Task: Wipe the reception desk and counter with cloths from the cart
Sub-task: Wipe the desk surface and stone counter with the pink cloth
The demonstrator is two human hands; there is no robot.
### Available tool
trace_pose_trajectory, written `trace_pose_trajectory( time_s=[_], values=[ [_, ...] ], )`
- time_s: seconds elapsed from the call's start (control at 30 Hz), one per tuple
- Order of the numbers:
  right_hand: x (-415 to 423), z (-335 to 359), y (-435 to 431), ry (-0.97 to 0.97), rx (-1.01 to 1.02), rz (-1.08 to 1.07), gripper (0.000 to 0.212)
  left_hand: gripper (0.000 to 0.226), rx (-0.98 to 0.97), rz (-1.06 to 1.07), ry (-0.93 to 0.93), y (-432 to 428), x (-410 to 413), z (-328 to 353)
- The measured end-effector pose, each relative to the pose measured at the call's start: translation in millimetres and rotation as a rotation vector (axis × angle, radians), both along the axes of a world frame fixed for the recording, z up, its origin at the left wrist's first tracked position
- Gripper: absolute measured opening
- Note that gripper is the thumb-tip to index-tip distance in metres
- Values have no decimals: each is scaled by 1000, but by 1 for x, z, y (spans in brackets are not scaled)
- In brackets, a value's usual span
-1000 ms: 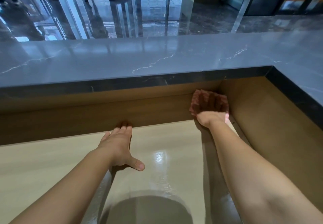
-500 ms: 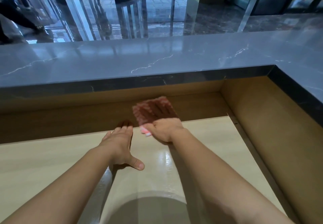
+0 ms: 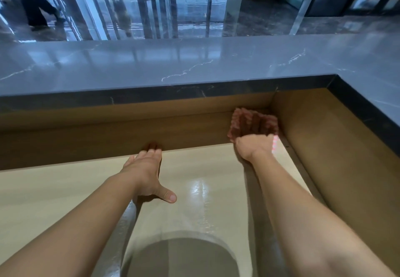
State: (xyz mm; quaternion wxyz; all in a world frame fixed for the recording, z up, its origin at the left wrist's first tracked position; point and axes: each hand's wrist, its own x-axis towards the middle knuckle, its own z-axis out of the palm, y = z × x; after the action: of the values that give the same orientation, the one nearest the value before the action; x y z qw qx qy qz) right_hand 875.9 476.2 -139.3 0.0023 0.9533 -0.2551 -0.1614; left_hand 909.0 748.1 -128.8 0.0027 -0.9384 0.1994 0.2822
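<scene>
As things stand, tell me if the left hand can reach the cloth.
Probably yes: the left hand lies flat and empty on the desk, and bare desk is all that separates it from the cloth at the right hand.
</scene>
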Motion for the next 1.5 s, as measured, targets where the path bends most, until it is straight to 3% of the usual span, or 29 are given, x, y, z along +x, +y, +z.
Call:
trace_pose_trajectory(
  time_s=[0.13, 0.23, 0.33, 0.4, 0.53, 0.63, 0.73, 0.9, 0.97, 1.1, 1.23, 1.4, 1.5],
  values=[
    [-6, 1, 76, -111, -19, 208, 44, 152, -2, 0, -3, -1, 1, 0],
    [-11, -12, 129, -212, 92, 367, 45, 148, -13, -2, -6, 0, 0, 0],
    [-16, -20, 144, -215, 171, 497, 52, 133, -67, -10, -30, 4, -3, 3],
    [-17, -19, 129, -220, 189, 550, 55, 136, -53, -10, -65, 5, -8, 6],
    [-33, -19, 62, -216, 112, 464, 59, 138, -10, -57, -191, 2, -22, 12],
    [-55, -17, 3, -202, 31, 302, 80, 129, -57, -68, -223, 2, -36, 15],
    [-74, -14, -39, -148, 101, 132, 63, 125, -129, -61, -195, 7, -51, 18],
    [-72, -15, -18, -156, 129, -24, 59, 121, -107, -50, -155, 20, -78, 28],
    [-66, -18, 18, -168, 122, 3, 59, 112, -79, -54, -174, 21, -86, 28],
    [-63, -21, 108, -190, 155, 270, 59, 111, -25, -47, -177, 20, -97, 23],
    [-73, -23, 167, -153, 187, 480, 59, 96, -11, -22, -169, 19, -106, 17],
    [-78, -20, 133, -158, 218, 564, 59, 111, 39, 3, -139, 19, -111, 15],
    [-84, -18, 74, -172, 193, 431, 60, 117, 82, 6, -118, 16, -110, 17]
  ],
)
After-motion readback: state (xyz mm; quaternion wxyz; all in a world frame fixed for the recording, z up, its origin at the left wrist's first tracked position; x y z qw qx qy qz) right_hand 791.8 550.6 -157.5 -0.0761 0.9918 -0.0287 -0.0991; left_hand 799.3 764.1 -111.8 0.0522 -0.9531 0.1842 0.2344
